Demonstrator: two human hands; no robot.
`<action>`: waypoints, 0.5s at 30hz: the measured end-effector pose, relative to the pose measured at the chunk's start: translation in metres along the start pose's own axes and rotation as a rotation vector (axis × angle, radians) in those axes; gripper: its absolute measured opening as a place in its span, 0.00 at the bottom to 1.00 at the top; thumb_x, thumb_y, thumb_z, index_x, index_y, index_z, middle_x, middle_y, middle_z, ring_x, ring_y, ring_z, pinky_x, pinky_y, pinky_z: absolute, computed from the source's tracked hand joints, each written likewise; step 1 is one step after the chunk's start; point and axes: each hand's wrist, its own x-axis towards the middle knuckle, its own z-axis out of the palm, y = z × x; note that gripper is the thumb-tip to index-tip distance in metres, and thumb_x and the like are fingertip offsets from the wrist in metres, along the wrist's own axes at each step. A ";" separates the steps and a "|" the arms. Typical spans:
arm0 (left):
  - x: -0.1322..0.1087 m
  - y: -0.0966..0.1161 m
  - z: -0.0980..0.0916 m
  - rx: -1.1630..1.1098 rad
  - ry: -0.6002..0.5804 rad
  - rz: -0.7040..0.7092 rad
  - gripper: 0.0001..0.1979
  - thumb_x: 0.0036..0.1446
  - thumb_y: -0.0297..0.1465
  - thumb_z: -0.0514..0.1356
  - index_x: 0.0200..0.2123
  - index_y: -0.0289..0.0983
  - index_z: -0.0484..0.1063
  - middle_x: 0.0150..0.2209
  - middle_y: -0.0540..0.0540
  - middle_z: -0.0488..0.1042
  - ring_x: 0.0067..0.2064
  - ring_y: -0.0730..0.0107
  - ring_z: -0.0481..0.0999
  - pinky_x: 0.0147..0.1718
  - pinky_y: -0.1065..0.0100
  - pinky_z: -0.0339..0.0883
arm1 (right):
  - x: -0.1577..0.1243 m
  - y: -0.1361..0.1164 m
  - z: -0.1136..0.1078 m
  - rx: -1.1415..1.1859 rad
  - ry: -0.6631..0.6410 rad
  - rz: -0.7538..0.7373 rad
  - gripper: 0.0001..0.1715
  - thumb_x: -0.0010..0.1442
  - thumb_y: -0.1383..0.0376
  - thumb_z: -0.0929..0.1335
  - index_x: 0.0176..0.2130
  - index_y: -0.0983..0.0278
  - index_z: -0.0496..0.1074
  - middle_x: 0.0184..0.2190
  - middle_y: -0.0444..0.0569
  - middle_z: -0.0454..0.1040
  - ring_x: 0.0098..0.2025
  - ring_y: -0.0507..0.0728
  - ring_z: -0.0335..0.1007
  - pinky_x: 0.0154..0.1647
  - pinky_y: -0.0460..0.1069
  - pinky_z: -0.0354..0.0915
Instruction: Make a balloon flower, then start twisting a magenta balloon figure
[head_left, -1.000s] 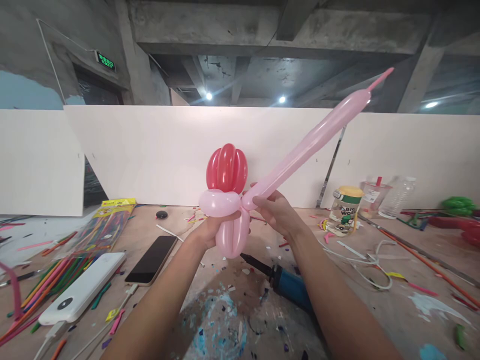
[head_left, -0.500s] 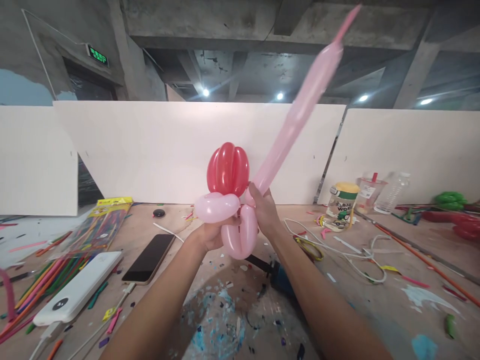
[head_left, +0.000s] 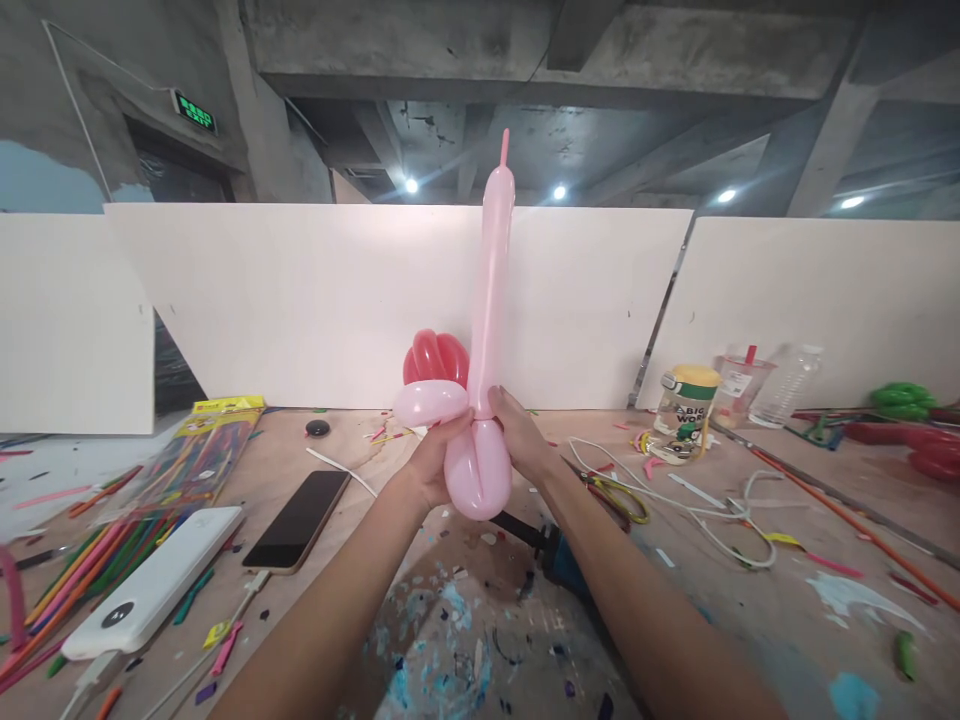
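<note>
Both hands hold a pink modelling balloon (head_left: 493,290) above the table. Its long straight part stands nearly upright, with a thin uninflated tip on top. Below the grip hangs a folded pink loop, and another pink bubble sticks out to the left. Behind that bubble sits a round cluster of red balloon segments (head_left: 436,358), partly covered. My left hand (head_left: 435,465) is closed at the left of the pink joint, thumb near the twist. My right hand (head_left: 521,440) grips the right side of the same joint, thumb up. Some fingers of each hand are hidden behind the balloon.
A black phone (head_left: 297,520), a white power bank (head_left: 157,578) and a bag of balloons (head_left: 199,455) lie left. A blue balloon pump (head_left: 562,560) is beneath my right forearm. Scissors (head_left: 619,495), a white cable (head_left: 705,515) and a yellow-lidded cup (head_left: 686,415) are right.
The long pink part has swung from leaning right to nearly upright. The red cluster has dropped lower and left, now partly behind the pink balloon. Both hands keep their hold.
</note>
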 end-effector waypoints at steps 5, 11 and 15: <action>0.006 -0.005 -0.006 -0.051 0.007 -0.009 0.13 0.52 0.37 0.63 0.35 0.33 0.73 0.28 0.43 0.77 0.32 0.58 0.78 0.40 0.56 0.70 | 0.002 0.003 0.005 -0.145 -0.021 -0.013 0.25 0.60 0.44 0.61 0.41 0.61 0.69 0.40 0.48 0.72 0.39 0.55 0.67 0.41 0.49 0.64; 0.005 0.004 -0.010 -0.062 0.051 -0.008 0.13 0.50 0.38 0.64 0.32 0.33 0.72 0.26 0.43 0.76 0.33 0.57 0.78 0.38 0.57 0.71 | -0.018 0.000 -0.062 -0.793 -0.067 0.168 0.22 0.62 0.49 0.58 0.45 0.59 0.68 0.48 0.53 0.71 0.47 0.60 0.66 0.44 0.53 0.63; 0.003 0.013 -0.015 -0.045 0.160 0.091 0.12 0.47 0.34 0.66 0.31 0.34 0.70 0.26 0.45 0.75 0.32 0.58 0.78 0.36 0.58 0.71 | -0.060 0.014 -0.140 -1.178 -0.048 0.401 0.15 0.46 0.61 0.71 0.35 0.64 0.70 0.41 0.60 0.74 0.45 0.67 0.68 0.46 0.57 0.61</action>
